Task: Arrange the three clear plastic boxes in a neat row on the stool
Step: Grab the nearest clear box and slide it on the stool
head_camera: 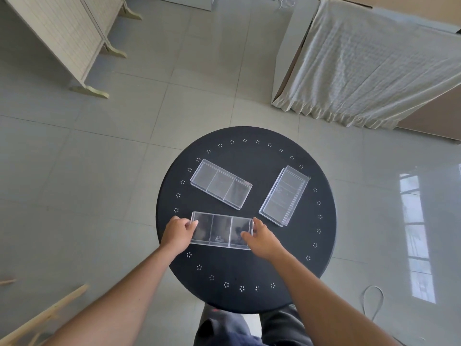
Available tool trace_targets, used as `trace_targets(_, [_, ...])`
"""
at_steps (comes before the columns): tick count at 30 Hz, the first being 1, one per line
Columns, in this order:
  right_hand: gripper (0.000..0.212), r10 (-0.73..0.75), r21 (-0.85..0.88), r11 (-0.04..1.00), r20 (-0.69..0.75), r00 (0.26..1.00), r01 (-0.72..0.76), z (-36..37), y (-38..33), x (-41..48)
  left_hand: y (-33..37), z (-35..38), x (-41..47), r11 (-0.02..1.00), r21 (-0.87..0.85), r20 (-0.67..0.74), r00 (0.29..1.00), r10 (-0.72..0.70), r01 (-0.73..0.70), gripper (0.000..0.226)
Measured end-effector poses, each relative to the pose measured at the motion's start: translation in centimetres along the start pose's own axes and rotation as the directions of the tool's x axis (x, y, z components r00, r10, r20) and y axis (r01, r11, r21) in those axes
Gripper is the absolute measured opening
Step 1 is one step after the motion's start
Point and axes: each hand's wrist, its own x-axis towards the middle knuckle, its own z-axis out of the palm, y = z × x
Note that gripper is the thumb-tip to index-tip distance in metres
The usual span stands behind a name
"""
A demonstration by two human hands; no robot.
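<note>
Left hand: lower centre of the frame, grip closed on the left short end of the nearest box, thumb on top.
Right hand: grip closed on the right short end of the same box, fingers over its edge.
Nearest box: clear, three compartments, lying level across the near half of the stool, held between both hands.
Stool: round black surface, ring of small hole clusters near the rim.
Left box: centre-left of the surface, angled, apart from the others.
Right box: centre-right, steeply angled, apart.
Floor: pale grey tiles.
Cloth-covered furniture: upper right of the frame.
</note>
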Motion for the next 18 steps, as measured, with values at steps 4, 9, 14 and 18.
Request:
trace_targets(4, [0.089,0.03,0.036,0.999,0.023,0.999,-0.031,-0.2,0.2,1.5,0.1,0.0,0.8,0.999,-0.038,0.036,0.999,-0.024,0.025,0.05])
trace_targets(9, [0.077,0.02,0.02,1.0,-0.01,1.0,-0.02,-0.6,-0.5,2.0,0.6,-0.4,2.1,0.992,-0.104,-0.046,0.996,-0.079,0.074,0.064])
trace_targets(14, [0.078,0.002,0.106,0.994,-0.035,0.999,0.002,-1.0,-1.6,3.5,2.9,-1.4,4.5,0.963,-0.27,-0.129,0.991,-0.033,-0.003,0.058])
trace_targets(18, [0.083,-0.005,0.125,0.992,-0.04,0.999,0.01,-1.2,-2.8,4.9,5.1,-2.2,6.7,0.914,-0.399,-0.032,0.995,-0.096,0.076,0.067])
